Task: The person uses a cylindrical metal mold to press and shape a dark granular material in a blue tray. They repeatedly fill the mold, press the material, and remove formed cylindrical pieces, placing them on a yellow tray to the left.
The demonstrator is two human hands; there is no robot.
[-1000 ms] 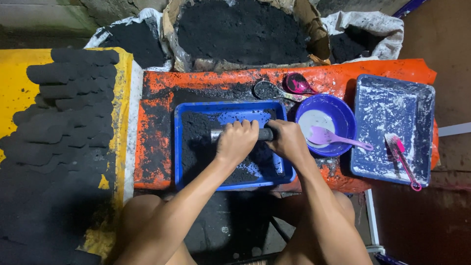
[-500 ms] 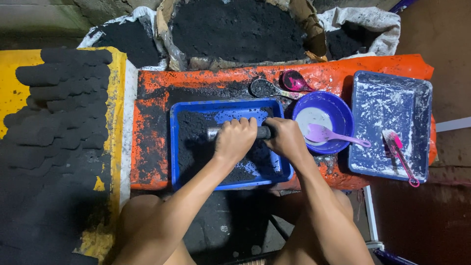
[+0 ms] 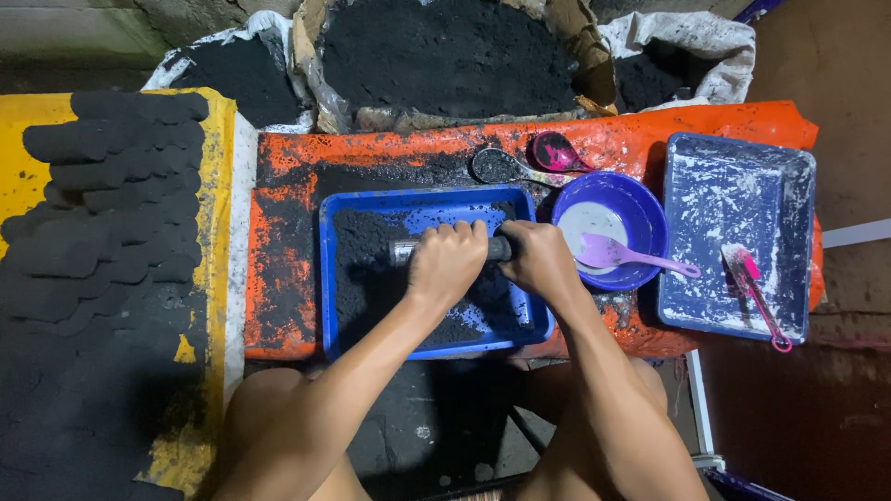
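Observation:
Both my hands grip a grey metal tube [image 3: 405,251] lying across a blue tray [image 3: 331,278] that holds black powder. My left hand [image 3: 447,263] is closed around the tube's middle, with its bare left end sticking out. My right hand [image 3: 536,260] is closed on the tube's right end. The tray rests on an orange, soot-stained board [image 3: 288,241]. Most of the tube is hidden under my fingers.
A blue bowl [image 3: 640,215] with white paste and a purple spoon [image 3: 624,254] sits to the right. Farther right is a blue tray [image 3: 738,199] with a pink brush [image 3: 756,292]. Rows of black briquettes [image 3: 111,195] lie left; sacks of black powder [image 3: 445,51] stand behind.
My hands and the tube have stayed in the same place over the tray; only the camera view has shifted slightly.

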